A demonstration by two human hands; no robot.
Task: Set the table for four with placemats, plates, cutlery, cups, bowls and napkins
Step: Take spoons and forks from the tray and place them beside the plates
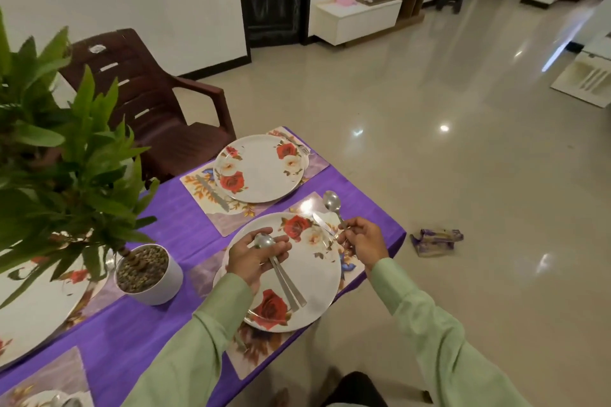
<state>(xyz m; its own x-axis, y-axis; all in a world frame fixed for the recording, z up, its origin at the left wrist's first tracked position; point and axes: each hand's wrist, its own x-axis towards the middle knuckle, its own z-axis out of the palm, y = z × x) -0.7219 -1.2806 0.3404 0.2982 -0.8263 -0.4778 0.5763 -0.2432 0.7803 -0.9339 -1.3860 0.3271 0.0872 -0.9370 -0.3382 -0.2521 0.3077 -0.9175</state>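
My left hand [253, 258] grips two steel spoons [284, 281] over the near rose-patterned plate [314, 277], their handles pointing toward me. My right hand [362, 238] pinches the handle of a single spoon [332, 203], whose bowl hovers over the floral placemat [305, 205] to the right of that plate. A knife [322, 223] lies beside the plate's far right rim. The far plate [259, 168] sits on its own placemat [211, 205] with a knife [211, 192] on its left and a fork [302, 149] on its right.
A purple cloth [172, 218] covers the table. A potted plant in a white pot [150, 274] stands left of the near plate. Another plate [36, 304] shows at the left edge. A brown plastic chair [155, 102] stands behind the table. A crumpled wrapper [436, 241] lies on the floor.
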